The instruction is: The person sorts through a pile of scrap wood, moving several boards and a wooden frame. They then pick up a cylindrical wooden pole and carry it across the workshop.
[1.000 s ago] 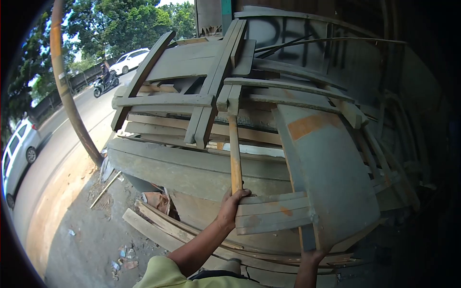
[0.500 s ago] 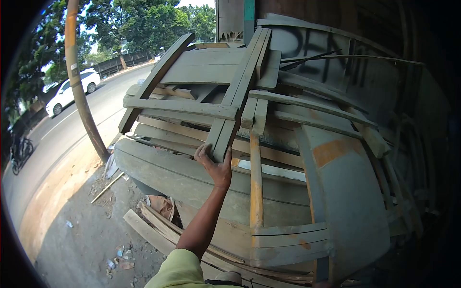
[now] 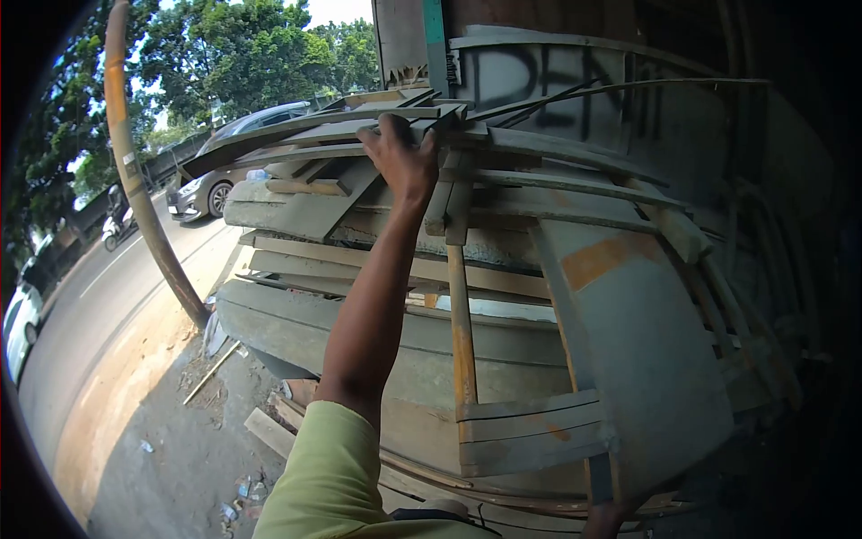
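Note:
My left hand (image 3: pixel 401 166) is stretched far forward, its fingers closed around the near end of a grey wooden frame (image 3: pixel 305 139). The frame lies across the top of a heap of old timber and shows almost edge-on, its beams running off to the left. Under it are curved grey boards (image 3: pixel 278 310) and a short plank (image 3: pixel 310 187). At the bottom edge, part of my right hand (image 3: pixel 605 517) shows beside the lower end of a narrow upright board (image 3: pixel 599 476); its fingers are hidden.
A large grey panel (image 3: pixel 655 341) with an orange patch leans on the right. A thin yellowish post (image 3: pixel 461 332) stands mid-heap. To the left are a leaning pole (image 3: pixel 135 180), a road with a grey car (image 3: pixel 215 193), and littered ground (image 3: pixel 171 476). A painted board (image 3: pixel 548 90) stands behind.
My left hand has pushed forward and up with the wooden frame's near end, so the frame has swung from a broad view to nearly edge-on. More of the right hand shows below.

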### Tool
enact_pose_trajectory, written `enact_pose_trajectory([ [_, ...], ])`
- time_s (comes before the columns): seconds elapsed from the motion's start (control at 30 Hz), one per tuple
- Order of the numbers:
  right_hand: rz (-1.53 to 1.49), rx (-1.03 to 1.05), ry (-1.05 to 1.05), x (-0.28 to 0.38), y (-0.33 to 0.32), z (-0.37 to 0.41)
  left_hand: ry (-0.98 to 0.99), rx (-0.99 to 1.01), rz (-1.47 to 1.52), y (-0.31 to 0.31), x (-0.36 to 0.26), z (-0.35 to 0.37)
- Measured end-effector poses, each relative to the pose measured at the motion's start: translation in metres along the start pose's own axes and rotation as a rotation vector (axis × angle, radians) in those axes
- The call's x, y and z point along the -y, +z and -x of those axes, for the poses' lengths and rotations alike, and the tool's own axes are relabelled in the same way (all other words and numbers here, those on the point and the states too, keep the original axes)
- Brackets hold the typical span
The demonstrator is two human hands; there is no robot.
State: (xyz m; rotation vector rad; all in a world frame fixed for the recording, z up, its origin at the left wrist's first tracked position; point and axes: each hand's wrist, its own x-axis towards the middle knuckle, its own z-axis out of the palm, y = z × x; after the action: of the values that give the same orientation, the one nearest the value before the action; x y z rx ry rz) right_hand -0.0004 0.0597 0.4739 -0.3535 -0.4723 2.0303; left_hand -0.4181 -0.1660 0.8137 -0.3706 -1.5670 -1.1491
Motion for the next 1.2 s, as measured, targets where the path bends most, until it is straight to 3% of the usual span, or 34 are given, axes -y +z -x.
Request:
enact_pose_trajectory([
  [0.1,-0.035,0.007,-0.022,0.006,-0.005,-0.001,0.01,-0.049,-0.006,0.029,0.003,0.008],
  [0.27,-0.147,0.024,0.01,0.015,0.024,0.004,-0.026,0.037,-0.01,0.087,0.007,0.013],
  [0.37,-0.085,-0.165,-0.01,0.017,0.029,0.011,0.043,-0.042,-0.061,0.125,0.015,-0.003],
  [0.43,-0.062,0.021,-0.033,0.015,0.034,0.017,0.044,-0.02,-0.102,0.152,0.015,-0.01],
  [0.5,-0.056,0.019,-0.044,0.016,0.038,0.022,0.015,0.076,-0.151,0.166,0.014,-0.016],
  [0.6,0.034,0.034,-0.092,0.018,0.035,0.021,-0.024,0.045,-0.209,0.196,0.01,-0.021],
  [0.63,0.071,0.041,-0.114,0.018,0.033,0.023,-0.007,0.048,-0.195,0.197,0.005,-0.017],
  [0.73,0.324,0.113,-0.242,0.019,0.025,0.025,-0.109,0.36,-0.247,0.198,-0.007,0.0],
  [0.83,0.827,0.198,-0.516,0.016,0.008,0.023,-0.118,0.459,-0.205,0.22,0.018,0.01],
  [0.9,0.974,0.234,-0.599,0.014,0.004,0.022,-0.104,0.49,-0.153,0.243,0.041,0.024],
  [0.97,0.89,0.287,-0.578,0.015,0.004,0.015,-0.076,0.558,-0.184,0.25,0.043,0.025],
  [1.07,0.439,0.227,-0.315,0.019,0.014,0.02,0.014,0.672,-0.167,0.256,0.057,0.027],
  [1.1,0.415,0.163,-0.289,0.022,0.046,0.036,0.106,0.648,-0.165,0.24,0.054,0.027],
  [1.2,0.293,0.048,-0.185,0.024,0.06,0.035,0.146,0.675,-0.156,0.221,0.068,0.024],
])
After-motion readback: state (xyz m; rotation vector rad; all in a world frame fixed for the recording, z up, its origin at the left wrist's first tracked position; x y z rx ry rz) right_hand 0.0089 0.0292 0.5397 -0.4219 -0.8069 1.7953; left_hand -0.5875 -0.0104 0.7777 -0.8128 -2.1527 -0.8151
